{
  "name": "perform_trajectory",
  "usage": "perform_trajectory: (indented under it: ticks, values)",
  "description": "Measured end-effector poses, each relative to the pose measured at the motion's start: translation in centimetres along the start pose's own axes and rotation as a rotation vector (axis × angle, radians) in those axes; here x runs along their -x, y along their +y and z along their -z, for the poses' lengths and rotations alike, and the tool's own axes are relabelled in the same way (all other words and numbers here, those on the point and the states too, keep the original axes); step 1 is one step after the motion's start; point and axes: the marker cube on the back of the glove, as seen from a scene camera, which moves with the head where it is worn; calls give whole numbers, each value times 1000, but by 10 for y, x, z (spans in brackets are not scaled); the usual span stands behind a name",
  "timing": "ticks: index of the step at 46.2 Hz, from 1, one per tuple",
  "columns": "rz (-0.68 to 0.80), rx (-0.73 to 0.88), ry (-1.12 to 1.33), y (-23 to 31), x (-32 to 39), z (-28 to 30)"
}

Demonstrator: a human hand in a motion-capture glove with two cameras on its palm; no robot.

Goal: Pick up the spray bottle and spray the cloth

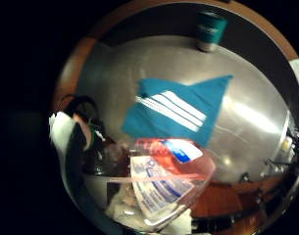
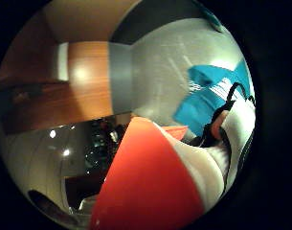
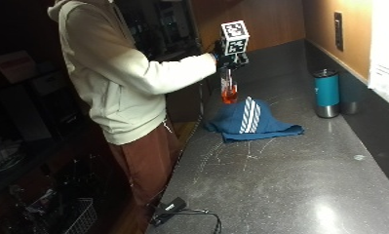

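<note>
Counter (image 3: 278,170) is biggest, then the cloth (image 3: 251,119) lying on it, with the tumbler (image 3: 326,92) at its 3 o'clock. I hold the bottle (image 3: 229,90) lifted, my right hand (image 3: 225,54) clamped around its top, at the cloth's 11 o'clock. Risk: it's aimed off the cloth, so spray may hit the counter. Only the little-finger view shows the bottle's label (image 1: 159,188); the outside view shows my arm.

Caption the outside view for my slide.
Gloved right hand holds the spray bottle above the blue striped cloth on the grey counter.
</note>
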Motion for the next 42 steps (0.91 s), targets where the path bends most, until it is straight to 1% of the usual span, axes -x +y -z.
perform_trajectory:
  ticks: [6, 9, 13, 17, 19, 23, 27, 30, 32, 35, 37, 42]
  values:
    - [152, -77, -250, -5, 35, -18]
    - [217, -109, -347, -15, 61, -42]
    - [270, -190, -506, -36, 101, -81]
    - [306, -196, -669, -34, 108, -96]
    - [293, -217, -677, -39, 104, -104]
    - [225, -371, -654, -70, 107, -128]
    - [229, -411, -739, -82, 121, -144]
    - [204, -457, -710, -98, 118, -157]
    - [206, -428, -690, -100, 116, -167]
    - [217, -322, -602, -101, 108, -190]
    - [195, -323, -546, -112, 101, -201]
    - [147, -288, -548, -126, 90, -209]
